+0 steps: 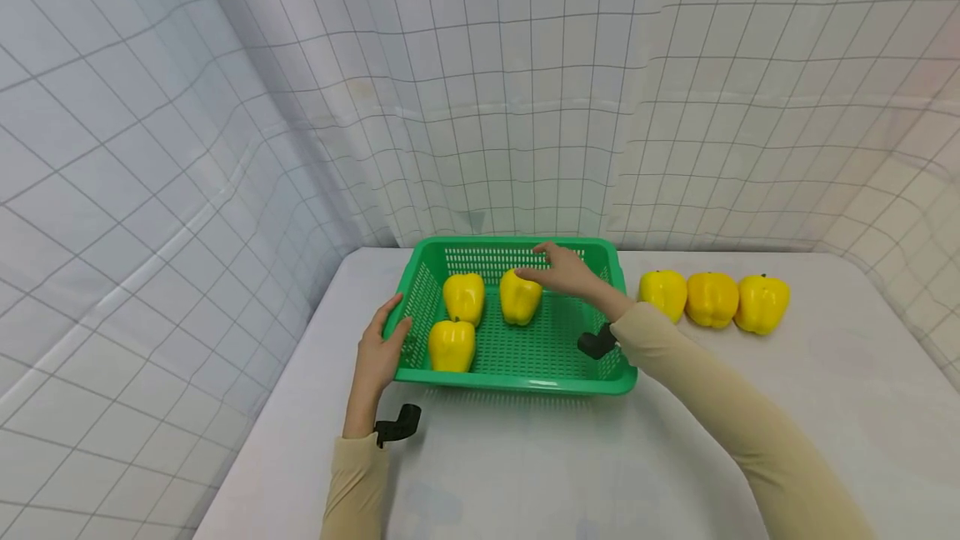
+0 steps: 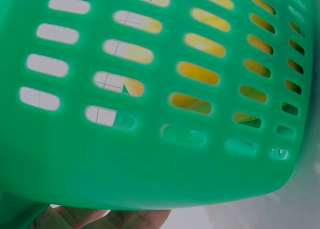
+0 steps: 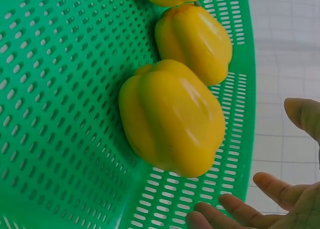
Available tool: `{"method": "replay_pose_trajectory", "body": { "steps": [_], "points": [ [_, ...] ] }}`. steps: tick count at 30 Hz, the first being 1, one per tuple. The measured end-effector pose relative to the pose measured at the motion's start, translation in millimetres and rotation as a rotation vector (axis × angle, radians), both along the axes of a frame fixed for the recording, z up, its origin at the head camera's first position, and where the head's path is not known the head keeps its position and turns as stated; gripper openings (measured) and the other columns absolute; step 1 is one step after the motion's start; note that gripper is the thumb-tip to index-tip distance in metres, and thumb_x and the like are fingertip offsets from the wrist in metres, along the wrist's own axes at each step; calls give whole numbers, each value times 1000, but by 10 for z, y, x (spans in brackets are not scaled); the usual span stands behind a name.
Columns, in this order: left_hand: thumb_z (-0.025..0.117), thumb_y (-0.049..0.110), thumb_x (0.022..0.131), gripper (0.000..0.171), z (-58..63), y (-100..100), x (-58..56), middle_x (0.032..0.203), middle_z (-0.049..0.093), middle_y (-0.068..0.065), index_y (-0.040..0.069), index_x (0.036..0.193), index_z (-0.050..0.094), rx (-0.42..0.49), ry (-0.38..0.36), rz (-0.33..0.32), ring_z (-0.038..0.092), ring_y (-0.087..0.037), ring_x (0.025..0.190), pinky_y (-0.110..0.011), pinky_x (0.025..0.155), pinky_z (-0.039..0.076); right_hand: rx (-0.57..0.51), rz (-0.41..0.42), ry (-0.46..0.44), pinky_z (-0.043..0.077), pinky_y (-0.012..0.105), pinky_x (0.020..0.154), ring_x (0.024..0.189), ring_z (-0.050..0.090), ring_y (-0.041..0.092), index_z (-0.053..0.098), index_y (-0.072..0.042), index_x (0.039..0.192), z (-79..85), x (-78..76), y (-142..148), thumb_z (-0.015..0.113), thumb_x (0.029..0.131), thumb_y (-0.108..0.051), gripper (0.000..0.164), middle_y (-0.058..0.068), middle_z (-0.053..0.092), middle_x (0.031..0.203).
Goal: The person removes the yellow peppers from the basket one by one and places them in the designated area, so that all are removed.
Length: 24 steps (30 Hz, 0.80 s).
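A green plastic basket (image 1: 517, 383) stands on the table with three yellow bell peppers in it. My left hand (image 1: 380, 348) grips its left rim; in the left wrist view, fingers (image 2: 130, 220) show past the rim. Two of the peppers lie at the left, a rear bell pepper (image 1: 464, 298) and a front bell pepper (image 1: 452, 347). My right hand (image 1: 564, 272) is over the basket, beside the third bell pepper (image 1: 520, 300). In the right wrist view, its spread fingers (image 3: 272, 189) are apart from the nearest bell pepper (image 3: 172, 119) and hold nothing.
Three more yellow bell peppers sit in a row on the white table (image 1: 825, 373) right of the basket: a left one (image 1: 663, 293), a middle one (image 1: 712, 300) and a right one (image 1: 762, 304). A white curtain (image 1: 525, 107) with a grid pattern hangs behind and at the sides.
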State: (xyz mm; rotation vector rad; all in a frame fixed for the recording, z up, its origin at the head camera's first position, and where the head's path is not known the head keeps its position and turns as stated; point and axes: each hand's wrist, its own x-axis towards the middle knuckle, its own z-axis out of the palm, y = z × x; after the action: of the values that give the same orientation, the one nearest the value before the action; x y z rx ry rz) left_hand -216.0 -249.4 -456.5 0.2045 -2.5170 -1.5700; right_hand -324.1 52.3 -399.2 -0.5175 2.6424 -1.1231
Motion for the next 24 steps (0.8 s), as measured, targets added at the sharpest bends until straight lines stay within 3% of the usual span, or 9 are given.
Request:
{"method": "replay_pose_trajectory", "body": {
  "steps": [13, 19, 24],
  "points": [
    [51, 28, 99, 49, -11, -5, -11, 147, 36, -12, 21, 146, 40, 1, 7, 1, 42, -34, 122, -55, 91, 37, 109, -31, 1, 36, 48, 98, 126, 38, 40, 31, 4, 144, -220, -147, -234, 60, 91, -45, 78, 26, 39, 140],
    [51, 29, 99, 49, -22, -8, -15, 147, 36, -12, 22, 146, 39, 5, 6, -4, 43, -34, 121, -55, 91, 38, 133, -78, -13, 34, 51, 99, 128, 34, 43, 30, 3, 144, -261, -139, -315, 61, 89, -48, 81, 29, 36, 141],
    [51, 31, 99, 49, -28, -10, -17, 147, 36, -12, 23, 146, 40, 9, 6, -2, 44, -34, 119, -54, 90, 38, 144, -125, -20, 38, 52, 95, 123, 38, 44, 34, 0, 141, -280, -115, -364, 63, 86, -52, 81, 31, 33, 140]
  ]
}}
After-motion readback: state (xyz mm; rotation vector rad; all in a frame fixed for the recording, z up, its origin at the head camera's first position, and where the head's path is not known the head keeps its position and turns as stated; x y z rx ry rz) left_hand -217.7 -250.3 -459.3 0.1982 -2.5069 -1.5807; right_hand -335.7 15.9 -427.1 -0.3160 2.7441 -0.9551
